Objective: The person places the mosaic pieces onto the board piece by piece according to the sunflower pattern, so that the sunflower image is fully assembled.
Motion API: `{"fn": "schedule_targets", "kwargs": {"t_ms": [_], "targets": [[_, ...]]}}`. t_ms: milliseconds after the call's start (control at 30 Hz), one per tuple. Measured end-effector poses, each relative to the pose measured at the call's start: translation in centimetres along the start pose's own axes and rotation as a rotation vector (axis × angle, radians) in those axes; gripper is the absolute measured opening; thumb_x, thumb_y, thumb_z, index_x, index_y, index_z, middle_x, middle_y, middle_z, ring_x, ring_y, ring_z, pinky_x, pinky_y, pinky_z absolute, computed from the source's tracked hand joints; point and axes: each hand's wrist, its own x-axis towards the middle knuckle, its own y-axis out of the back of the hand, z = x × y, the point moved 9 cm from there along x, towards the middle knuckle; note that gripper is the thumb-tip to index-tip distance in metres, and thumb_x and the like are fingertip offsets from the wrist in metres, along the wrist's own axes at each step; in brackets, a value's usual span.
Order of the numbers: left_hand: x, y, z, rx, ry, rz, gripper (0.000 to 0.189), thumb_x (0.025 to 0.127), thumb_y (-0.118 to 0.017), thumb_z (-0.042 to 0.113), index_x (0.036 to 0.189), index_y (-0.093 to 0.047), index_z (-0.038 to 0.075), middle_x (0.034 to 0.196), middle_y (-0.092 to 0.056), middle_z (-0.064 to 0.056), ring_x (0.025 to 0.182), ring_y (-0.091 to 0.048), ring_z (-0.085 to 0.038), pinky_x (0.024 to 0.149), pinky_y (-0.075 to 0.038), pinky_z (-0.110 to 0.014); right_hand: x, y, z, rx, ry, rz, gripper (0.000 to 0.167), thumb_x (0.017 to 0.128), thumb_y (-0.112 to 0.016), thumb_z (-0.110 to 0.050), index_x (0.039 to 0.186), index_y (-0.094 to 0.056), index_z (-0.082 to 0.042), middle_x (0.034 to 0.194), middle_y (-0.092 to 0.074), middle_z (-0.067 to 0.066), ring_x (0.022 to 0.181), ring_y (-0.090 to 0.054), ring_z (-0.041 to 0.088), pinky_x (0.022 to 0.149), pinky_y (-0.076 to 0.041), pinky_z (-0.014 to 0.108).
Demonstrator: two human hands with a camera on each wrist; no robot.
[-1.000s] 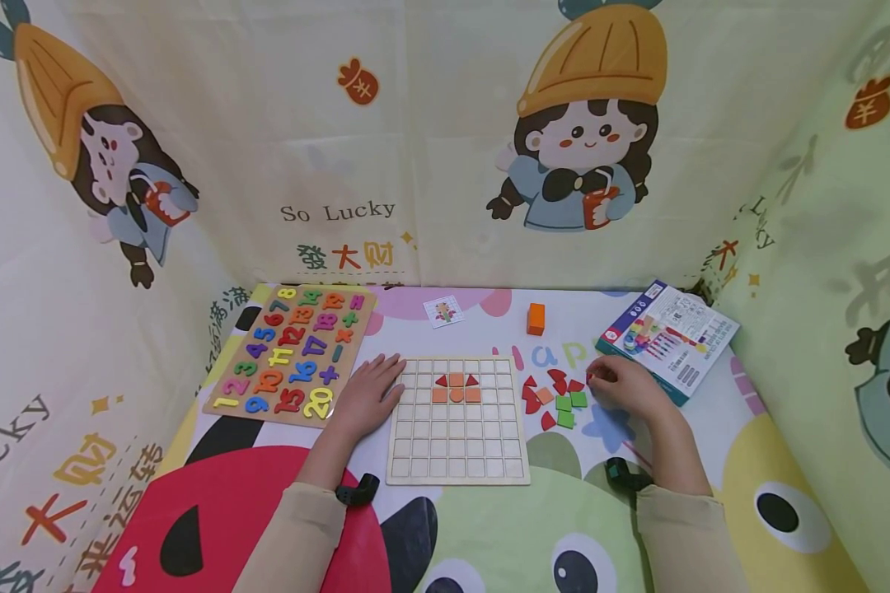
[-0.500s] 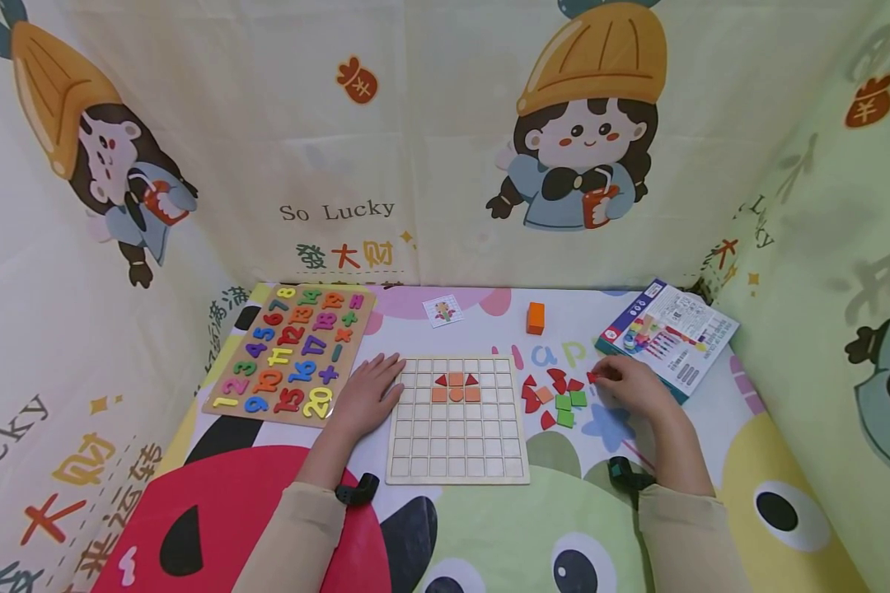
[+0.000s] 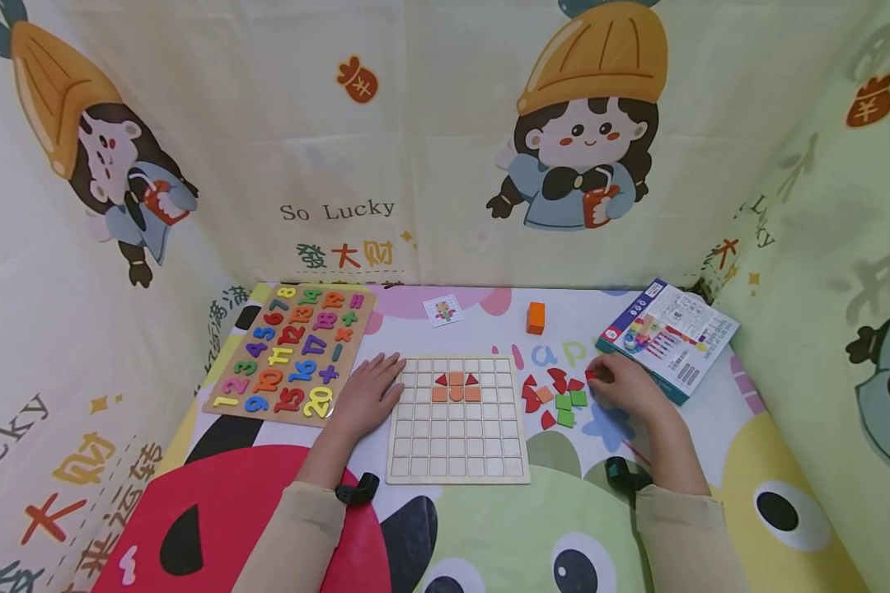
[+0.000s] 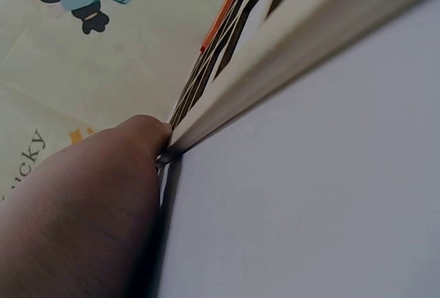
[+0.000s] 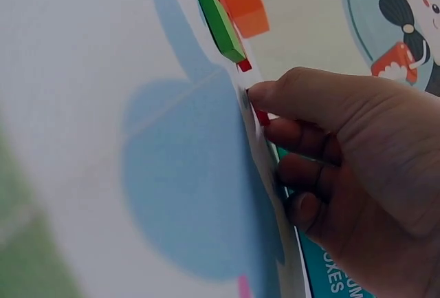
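My right hand (image 3: 623, 384) is low over the table to the right of the loose pieces, thumb and forefinger pinching a small red piece (image 5: 261, 116). Most of that piece is hidden by the fingers. My left hand (image 3: 367, 394) rests with extended fingers at the left edge of a wooden grid board (image 3: 456, 445), its thumb (image 4: 141, 136) right at the board's side. Orange squares (image 3: 456, 380), an orange round piece (image 3: 456, 395) and two red triangles (image 3: 472, 380) sit in the board's upper cells. Red pieces (image 3: 558, 375) and green squares (image 3: 578, 399) lie loose beside the right hand.
A number puzzle board (image 3: 274, 354) lies at the left. Toward the back are a small picture card (image 3: 443, 311) and an orange block (image 3: 536, 319). A printed box (image 3: 675, 338) lies just behind the right hand. Patterned cloth (image 3: 445, 165) stands around the table.
My right hand moved slightly right with the red piece showing at its fingertips, then came back left, and less of the piece shows now. The left hand stays in place.
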Motion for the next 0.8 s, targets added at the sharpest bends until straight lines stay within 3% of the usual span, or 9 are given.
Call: {"fn": "schedule_targets", "kwargs": {"t_ms": [200, 367, 633, 800], "targets": [[0.0, 0.0, 0.0, -0.004, 0.003, -0.008, 0.058, 0.101, -0.044, 0.052, 0.154, -0.036, 0.03, 0.162, -0.032, 0.007, 0.154, -0.018, -0.021, 0.127, -0.014, -0.047, -0.2, 0.2, -0.6, 0.0, 0.019, -0.008, 0.029, 0.094, -0.066, -0.031, 0.118, -0.062, -0.016, 0.108, -0.058, 0.007, 0.099, -0.054, 0.025, 0.084, -0.05, 0.038], [0.0, -0.1, 0.0, 0.0, 0.001, -0.013, 0.058, 0.101, -0.043, 0.052, 0.154, -0.035, 0.03, 0.162, -0.031, 0.007, 0.154, -0.018, -0.021, 0.127, -0.014, -0.047, -0.2, 0.2, -2.7, 0.004, 0.087, -0.01, 0.025, 0.094, -0.066, -0.029, 0.116, -0.063, -0.017, 0.102, -0.057, 0.005, 0.092, -0.052, 0.022, 0.076, -0.047, 0.032], [0.1, 0.0, 0.0, -0.001, -0.003, -0.008, 0.058, 0.101, -0.044, 0.051, 0.154, -0.035, 0.029, 0.162, -0.032, 0.006, 0.154, -0.018, -0.022, 0.127, -0.014, -0.047, 0.4, -1.8, -9.3, 0.044, 0.279, -0.058, 0.019, 0.092, -0.07, -0.023, 0.11, -0.066, -0.018, 0.096, -0.056, 0.001, 0.088, -0.053, 0.018, 0.07, -0.051, 0.026], [0.1, 0.0, -0.1, 0.003, -0.004, -0.006, 0.057, 0.102, -0.044, 0.05, 0.154, -0.036, 0.029, 0.162, -0.032, 0.006, 0.154, -0.018, -0.022, 0.127, -0.014, -0.047, 0.9, -3.8, -13.2, 0.055, 0.355, -0.115, 0.016, 0.091, -0.071, -0.023, 0.106, -0.066, -0.021, 0.093, -0.056, -0.002, 0.088, -0.054, 0.018, 0.068, -0.053, 0.024]]}}
